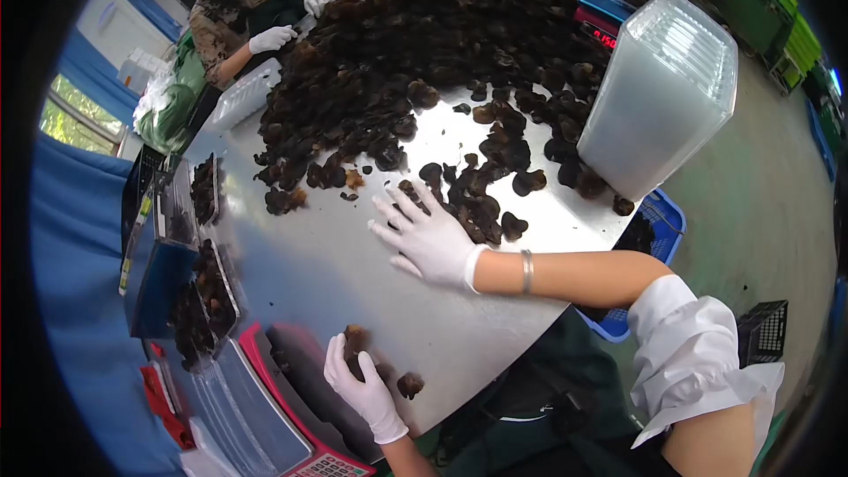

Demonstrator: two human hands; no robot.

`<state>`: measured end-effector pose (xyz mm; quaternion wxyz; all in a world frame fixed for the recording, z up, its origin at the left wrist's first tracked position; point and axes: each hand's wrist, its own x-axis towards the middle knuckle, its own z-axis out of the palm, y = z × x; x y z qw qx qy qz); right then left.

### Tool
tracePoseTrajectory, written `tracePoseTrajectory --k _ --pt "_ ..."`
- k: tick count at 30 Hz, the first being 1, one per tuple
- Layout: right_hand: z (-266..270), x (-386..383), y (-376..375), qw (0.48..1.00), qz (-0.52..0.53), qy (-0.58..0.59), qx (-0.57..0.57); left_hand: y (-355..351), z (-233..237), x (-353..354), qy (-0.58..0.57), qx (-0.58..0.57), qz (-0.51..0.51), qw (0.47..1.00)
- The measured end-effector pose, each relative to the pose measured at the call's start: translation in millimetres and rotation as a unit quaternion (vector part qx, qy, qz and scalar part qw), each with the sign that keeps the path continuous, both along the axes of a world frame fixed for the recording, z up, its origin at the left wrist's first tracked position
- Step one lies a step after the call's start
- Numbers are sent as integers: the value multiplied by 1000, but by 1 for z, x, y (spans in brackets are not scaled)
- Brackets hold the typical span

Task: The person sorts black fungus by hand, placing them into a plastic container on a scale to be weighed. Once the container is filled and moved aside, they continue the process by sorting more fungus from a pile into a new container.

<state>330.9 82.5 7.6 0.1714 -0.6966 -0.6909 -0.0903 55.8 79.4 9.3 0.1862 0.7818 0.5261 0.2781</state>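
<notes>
My right hand, in a white glove, lies low over the metal table with its fingers spread. Its fingertips touch the near edge of the loose dark brown, wood-ear-like mushrooms. At the lower left, my gloved left hand is curved, thumb and fingers around a brown mushroom. Part of that piece is hidden by the glove. A single mushroom rests on the table just right of this hand. Immediately left of it stands a pink-edged scale with a keypad.
A large mushroom heap covers the far table. Stacked clear plastic boxes stand at the right edge, near another scale. Filled clear trays line the left. A blue basket sits below. Co-workers' gloved hands are across the table.
</notes>
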Motion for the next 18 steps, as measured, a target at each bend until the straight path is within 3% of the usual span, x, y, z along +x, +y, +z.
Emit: tracePoseTrajectory --k 3,7,14,16,18 --pt "-3 20 22 991 -88 -83 -61 -1 0 2 -11 -2 5 1000" --pt "9 54 4 967 -242 2 -84 -2 2 2 -8 -4 8 1000" --pt "16 56 -93 974 -212 34 -75 -2 1 1 -13 -4 1 1000" --pt "5 62 -127 975 -224 -6 -7 -2 2 1 -17 -2 2 1000" --pt "14 64 -162 968 -249 4 -21 -2 1 0 -21 -3 2 1000"
